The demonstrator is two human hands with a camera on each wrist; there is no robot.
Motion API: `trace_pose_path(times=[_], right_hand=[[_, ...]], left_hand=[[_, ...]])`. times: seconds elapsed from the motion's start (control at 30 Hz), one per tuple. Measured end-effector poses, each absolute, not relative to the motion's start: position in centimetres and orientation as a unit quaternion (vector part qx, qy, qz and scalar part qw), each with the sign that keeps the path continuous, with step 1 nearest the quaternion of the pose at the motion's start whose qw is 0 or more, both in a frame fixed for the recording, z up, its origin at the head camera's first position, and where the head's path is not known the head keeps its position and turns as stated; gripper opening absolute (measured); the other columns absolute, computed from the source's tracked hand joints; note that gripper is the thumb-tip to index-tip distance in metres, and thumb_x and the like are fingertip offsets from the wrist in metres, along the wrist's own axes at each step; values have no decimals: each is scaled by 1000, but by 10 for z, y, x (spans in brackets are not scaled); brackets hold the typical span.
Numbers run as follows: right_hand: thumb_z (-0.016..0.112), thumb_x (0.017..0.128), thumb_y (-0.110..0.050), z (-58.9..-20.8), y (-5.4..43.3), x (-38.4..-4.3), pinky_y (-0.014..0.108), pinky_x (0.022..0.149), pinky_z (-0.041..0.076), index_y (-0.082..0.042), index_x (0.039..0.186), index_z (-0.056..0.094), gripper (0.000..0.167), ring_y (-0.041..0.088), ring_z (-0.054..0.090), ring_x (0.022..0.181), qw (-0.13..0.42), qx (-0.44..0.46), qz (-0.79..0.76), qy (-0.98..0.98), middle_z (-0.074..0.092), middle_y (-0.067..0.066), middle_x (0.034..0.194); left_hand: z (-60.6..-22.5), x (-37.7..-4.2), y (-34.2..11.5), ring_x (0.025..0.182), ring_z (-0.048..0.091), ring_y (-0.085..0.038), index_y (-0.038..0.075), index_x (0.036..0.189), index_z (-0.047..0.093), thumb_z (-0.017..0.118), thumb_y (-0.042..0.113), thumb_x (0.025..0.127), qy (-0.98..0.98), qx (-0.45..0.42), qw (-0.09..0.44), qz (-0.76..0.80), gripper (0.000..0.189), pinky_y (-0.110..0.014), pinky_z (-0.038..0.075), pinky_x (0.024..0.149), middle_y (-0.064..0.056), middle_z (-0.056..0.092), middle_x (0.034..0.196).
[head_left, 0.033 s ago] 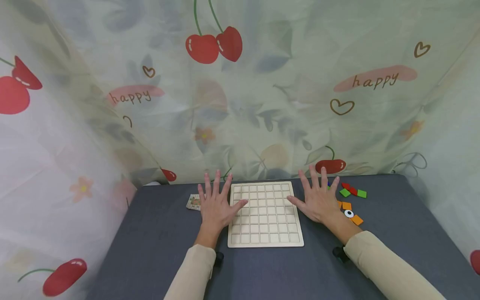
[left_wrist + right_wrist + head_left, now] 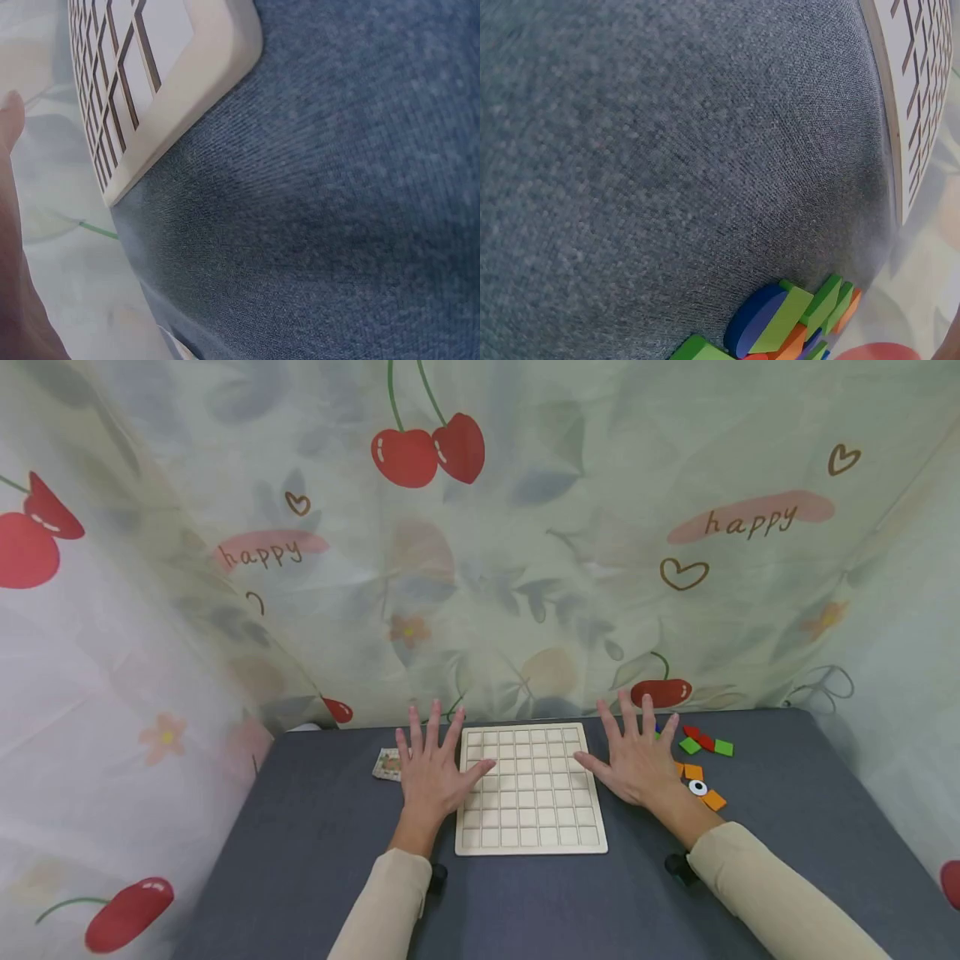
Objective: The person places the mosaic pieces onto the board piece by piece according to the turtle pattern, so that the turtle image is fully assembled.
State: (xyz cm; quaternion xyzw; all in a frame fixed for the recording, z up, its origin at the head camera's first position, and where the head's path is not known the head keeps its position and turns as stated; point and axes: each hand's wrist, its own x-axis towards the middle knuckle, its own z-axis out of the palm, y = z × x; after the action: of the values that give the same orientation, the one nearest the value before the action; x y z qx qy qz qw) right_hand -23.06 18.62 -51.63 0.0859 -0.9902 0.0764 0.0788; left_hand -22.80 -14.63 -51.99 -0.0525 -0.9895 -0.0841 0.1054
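A pale square board [image 2: 532,842] with a grid of recessed squares lies on the dark cloth. My left hand [image 2: 433,775] spreads its fingers over the board's left edge, thumb pointing inward across the grid. Over the right edge my right hand [image 2: 636,762] is spread the same way, its thumb overlapping the board. Both hands hold nothing. The left wrist view shows a board corner [image 2: 217,52] and part of the hand at far left. In the right wrist view, a blue round piece [image 2: 751,321] and green pieces [image 2: 823,306] lie below the board's edge.
Right of the right hand are green [image 2: 723,748], red [image 2: 701,740] and orange pieces [image 2: 715,800], plus a white ring-like piece [image 2: 698,787] with a dark centre. A small printed item [image 2: 386,765] lies partly behind the left hand. A patterned curtain [image 2: 495,568] stands behind the table.
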Motion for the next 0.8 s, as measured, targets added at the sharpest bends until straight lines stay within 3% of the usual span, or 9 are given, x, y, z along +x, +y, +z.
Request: trace_pose_path(times=[0.27,0.47,0.8], right_hand=[[48,91,-78,-516,191,-231,86,114,-1,-18,165,17,100,53,0,156,76,84,83,-990,4,20,171],[51,90,-77,-517,197,-229,85,114,-1,-19,164,21,98,53,3,156,89,86,91,-988,7,18,171],[51,91,-76,-515,219,-223,81,118,-2,-15,164,20,100,49,8,156,85,89,79,-989,12,20,170]], left_hand=[[-518,-226,-147,161,-14,-35,40,164,11,48,87,84,-990,-54,99,-82,100,-66,0,128,2,-10,174],[-518,-225,-148,159,-21,-33,44,163,2,44,88,85,-993,-52,81,-73,99,-65,-2,128,4,-14,174],[-514,-218,-151,160,-18,-33,39,164,13,46,85,87,-991,-56,76,-95,96,-65,-1,129,3,-6,175]])
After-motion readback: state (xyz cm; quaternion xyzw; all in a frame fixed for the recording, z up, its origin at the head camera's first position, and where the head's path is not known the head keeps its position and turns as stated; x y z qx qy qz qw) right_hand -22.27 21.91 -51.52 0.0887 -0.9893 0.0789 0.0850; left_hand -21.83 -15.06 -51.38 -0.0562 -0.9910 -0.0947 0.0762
